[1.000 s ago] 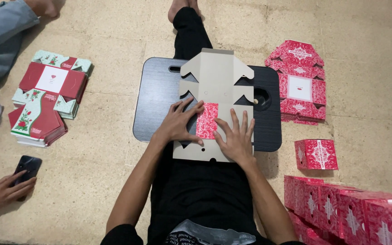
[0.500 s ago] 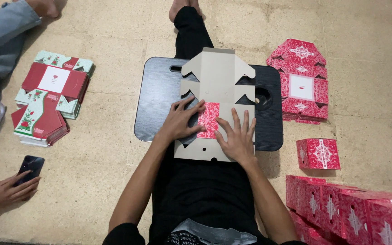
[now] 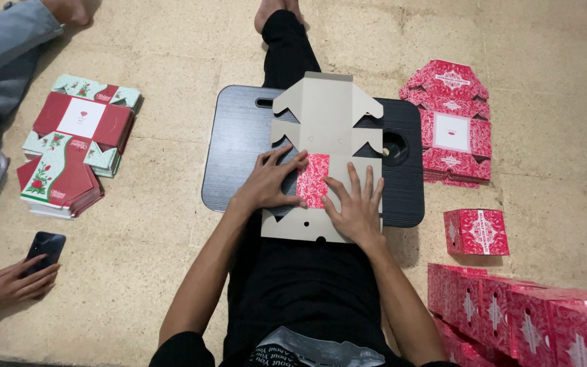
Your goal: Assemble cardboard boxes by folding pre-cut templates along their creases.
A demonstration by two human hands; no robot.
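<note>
My left hand (image 3: 266,187) and right hand (image 3: 356,207) press flat, fingers spread and grasping nothing, on the unfolded cardboard box blank (image 3: 324,146), folding its red flap (image 3: 312,180) inward on the black lap desk (image 3: 236,146).

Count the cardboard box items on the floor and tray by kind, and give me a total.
Flat box blank under the left hand and right hand: 1
Stacks of flat blanks: 2
Single folded red box: 1
Total: 4, besides the cropped row of red boxes.

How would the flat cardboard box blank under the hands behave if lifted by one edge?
The box blank looks thin and creased, so it would probably flex at its folds. It seems light. The left hand and right hand press it flat.
</note>
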